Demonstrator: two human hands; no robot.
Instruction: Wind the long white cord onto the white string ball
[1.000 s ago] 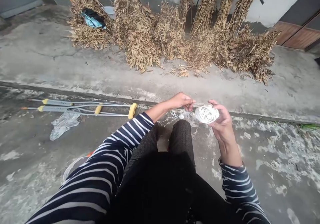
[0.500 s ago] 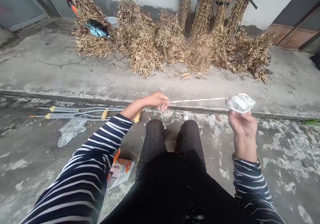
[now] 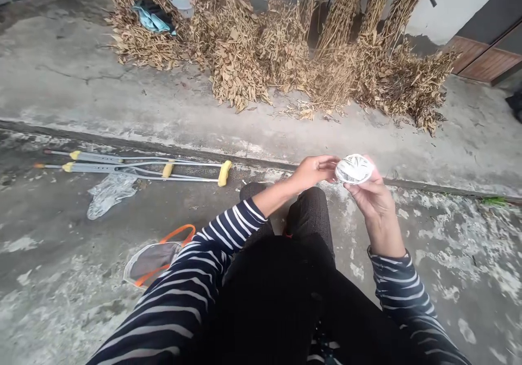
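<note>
A ball of white string (image 3: 354,169) is held up in front of my knees by my right hand (image 3: 377,196), its thumb and fingers closed round the ball's right and lower edge. At the ball's left side is my left hand (image 3: 316,172), with curled fingers near or touching the wound string. The strand in the left fingers is too small to make out clearly. Both hands are above the ground, just over my knees. The loose string on the ground is mostly hidden behind my left forearm and hand.
A pair of crutches (image 3: 187,164) lies on the left beside a crumpled clear plastic bag (image 3: 110,191). An orange-handled bag (image 3: 155,261) is near my left sleeve. Beyond a low concrete step (image 3: 171,109), dried plant bundles (image 3: 240,55) lean along the wall.
My left hand has moved right to the ball, and my right hand has brought the ball a little left. The taut strand between them no longer shows. The view has shifted.
</note>
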